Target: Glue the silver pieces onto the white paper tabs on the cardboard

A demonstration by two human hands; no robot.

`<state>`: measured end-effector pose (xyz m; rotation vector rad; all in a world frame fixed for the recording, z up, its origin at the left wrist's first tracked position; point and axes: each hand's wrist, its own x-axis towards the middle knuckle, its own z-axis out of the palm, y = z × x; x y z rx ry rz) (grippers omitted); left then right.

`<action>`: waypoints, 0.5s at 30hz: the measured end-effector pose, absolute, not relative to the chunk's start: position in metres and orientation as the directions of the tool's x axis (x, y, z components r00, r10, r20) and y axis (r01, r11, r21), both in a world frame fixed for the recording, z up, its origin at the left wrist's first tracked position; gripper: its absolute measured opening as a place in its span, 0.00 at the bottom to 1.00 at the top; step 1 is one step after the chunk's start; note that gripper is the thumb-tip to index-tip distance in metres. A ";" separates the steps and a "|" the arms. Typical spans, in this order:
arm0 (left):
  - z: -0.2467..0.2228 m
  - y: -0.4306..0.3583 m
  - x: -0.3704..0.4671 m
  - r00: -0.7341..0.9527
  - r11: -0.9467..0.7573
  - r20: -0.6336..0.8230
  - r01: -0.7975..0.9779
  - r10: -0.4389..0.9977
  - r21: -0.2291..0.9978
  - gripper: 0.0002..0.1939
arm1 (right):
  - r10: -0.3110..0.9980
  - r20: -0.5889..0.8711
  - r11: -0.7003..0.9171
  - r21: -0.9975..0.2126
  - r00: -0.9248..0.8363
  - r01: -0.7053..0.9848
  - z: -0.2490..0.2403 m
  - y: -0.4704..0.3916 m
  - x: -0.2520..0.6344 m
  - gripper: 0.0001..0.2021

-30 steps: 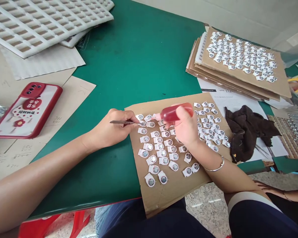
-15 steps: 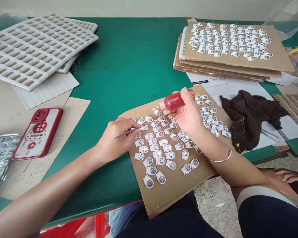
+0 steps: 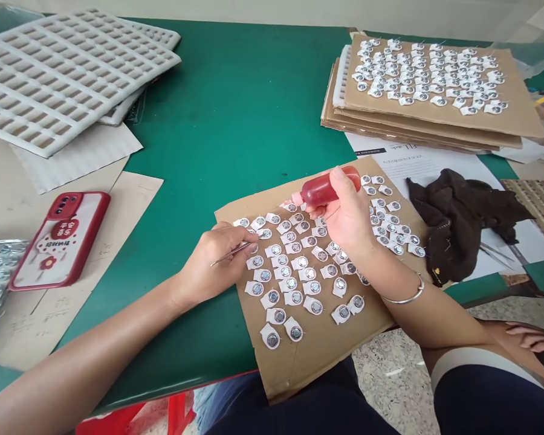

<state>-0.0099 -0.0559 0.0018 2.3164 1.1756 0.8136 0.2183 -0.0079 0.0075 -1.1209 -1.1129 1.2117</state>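
Note:
My left hand (image 3: pixel 220 260) pinches a thin metal tool (image 3: pixel 230 254), its tip at a small white piece with a round metallic centre (image 3: pixel 265 234). Wrapped in my right hand (image 3: pixel 344 211) is a red squeeze bottle (image 3: pixel 324 188), tilted with its pink nozzle (image 3: pixel 296 198) toward the left, above the upper rows of pieces. Beneath both hands lies a brown cardboard sheet (image 3: pixel 317 353) bearing several such white pieces in loose rows. Some pieces are hidden behind my right hand and wrist.
A red-edged phone (image 3: pixel 61 241) and white slotted trays (image 3: pixel 72 78) lie at the left. Stacked cardboard sheets (image 3: pixel 417 130) with more pieces stand at the back right. A dark cloth (image 3: pixel 457 223) and tweezers (image 3: pixel 496 254) rest on paper. Another person's hand (image 3: pixel 535 335) shows at the right edge.
The view has shifted slightly. My right hand has tipped the bottle a little, its nozzle now lower. My left hand still holds the tool at nearly the same spot.

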 end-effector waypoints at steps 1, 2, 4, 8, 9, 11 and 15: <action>0.001 -0.056 -0.010 0.467 -0.548 0.304 0.583 0.830 0.600 0.03 | 0.999 0.037 0.040 -0.994 0.035 -0.104 0.007 -0.008 0.218 0.19; 0.001 -0.056 -0.010 0.464 -0.542 0.299 0.584 0.834 0.605 0.03 | 0.999 0.043 0.046 -0.994 0.033 -0.095 0.007 -0.008 0.218 0.19; 0.001 -0.056 -0.011 0.458 -0.534 0.294 0.586 0.839 0.609 0.04 | 0.998 0.046 0.049 -0.996 0.031 -0.074 0.007 -0.009 0.218 0.18; 0.001 -0.057 -0.011 0.460 -0.547 0.313 0.573 0.831 0.610 0.04 | 0.999 0.039 0.041 -0.997 0.031 -0.071 0.008 -0.009 0.217 0.18; 0.001 -0.057 -0.011 0.462 -0.552 0.318 0.570 0.828 0.609 0.04 | 0.999 0.032 0.035 -0.996 0.036 -0.084 0.008 -0.009 0.217 0.18; 0.000 -0.057 -0.010 0.464 -0.559 0.326 0.566 0.824 0.606 0.04 | 0.999 0.020 0.025 -0.993 0.045 -0.116 0.010 -0.009 0.216 0.17; 0.000 -0.057 -0.010 0.467 -0.565 0.330 0.568 0.820 0.599 0.04 | 0.999 0.024 0.030 -0.985 0.037 -0.170 0.012 -0.010 0.216 0.15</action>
